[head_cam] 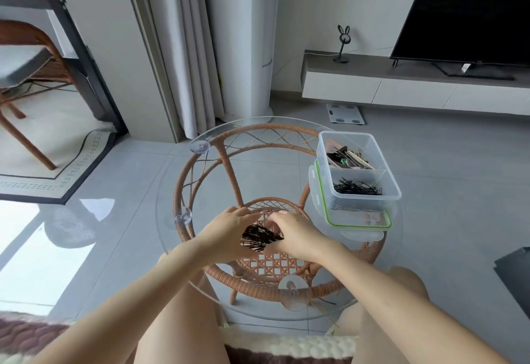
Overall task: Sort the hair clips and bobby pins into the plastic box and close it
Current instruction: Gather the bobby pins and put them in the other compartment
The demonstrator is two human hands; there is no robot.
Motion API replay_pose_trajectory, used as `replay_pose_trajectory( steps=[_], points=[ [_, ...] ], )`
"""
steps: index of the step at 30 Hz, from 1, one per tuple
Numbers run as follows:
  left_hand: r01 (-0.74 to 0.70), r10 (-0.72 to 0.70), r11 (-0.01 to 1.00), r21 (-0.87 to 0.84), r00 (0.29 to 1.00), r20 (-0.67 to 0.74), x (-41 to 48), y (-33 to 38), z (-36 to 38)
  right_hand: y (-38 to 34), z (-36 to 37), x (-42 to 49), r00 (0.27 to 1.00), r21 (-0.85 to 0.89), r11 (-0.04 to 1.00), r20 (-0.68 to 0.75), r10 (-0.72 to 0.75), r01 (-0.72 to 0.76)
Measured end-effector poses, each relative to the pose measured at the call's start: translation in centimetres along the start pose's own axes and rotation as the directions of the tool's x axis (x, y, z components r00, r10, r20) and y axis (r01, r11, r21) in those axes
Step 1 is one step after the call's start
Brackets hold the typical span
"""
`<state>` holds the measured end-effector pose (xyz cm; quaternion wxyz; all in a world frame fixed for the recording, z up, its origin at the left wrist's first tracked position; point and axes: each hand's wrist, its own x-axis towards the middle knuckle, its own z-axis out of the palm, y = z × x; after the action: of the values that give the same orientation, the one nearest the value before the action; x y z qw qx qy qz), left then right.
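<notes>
A bundle of black bobby pins [259,238] lies between my two hands over the middle of the round glass table [172,191]. My left hand [226,230] cups the bundle from the left, and my right hand [292,234] pinches it from the right. At the right of the table stands the clear plastic box [358,168], open, resting on its green-rimmed lid [358,224]. The box's far compartment holds hair clips [348,158]. Its near compartment holds loose black bobby pins [358,188].
The glass top sits on a rattan frame [223,160] with suction cups. My bare knees are under the table's near edge. A curtain [183,48], a white column and a TV cabinet [401,88] stand beyond the table. A chair [25,76] is at far left.
</notes>
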<state>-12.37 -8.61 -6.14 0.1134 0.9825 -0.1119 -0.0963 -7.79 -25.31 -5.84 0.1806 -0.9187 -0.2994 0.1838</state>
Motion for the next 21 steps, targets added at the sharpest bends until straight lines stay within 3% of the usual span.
replay_pose_trajectory(
  steps=[11, 21],
  points=[
    [0.050, -0.059, 0.992, -0.114, 0.995, -0.075, 0.0, -0.6, 0.3, 0.5, -0.7, 0.1, 0.998, -0.026, 1.000, 0.060, -0.016, 0.017],
    [0.076, -0.083, 0.989, -0.129, 0.995, -0.049, -0.1, -0.8, 0.0, 0.7, -4.8, -1.5, 0.999, -0.038, 0.999, -0.048, -0.016, 0.014]
  ],
)
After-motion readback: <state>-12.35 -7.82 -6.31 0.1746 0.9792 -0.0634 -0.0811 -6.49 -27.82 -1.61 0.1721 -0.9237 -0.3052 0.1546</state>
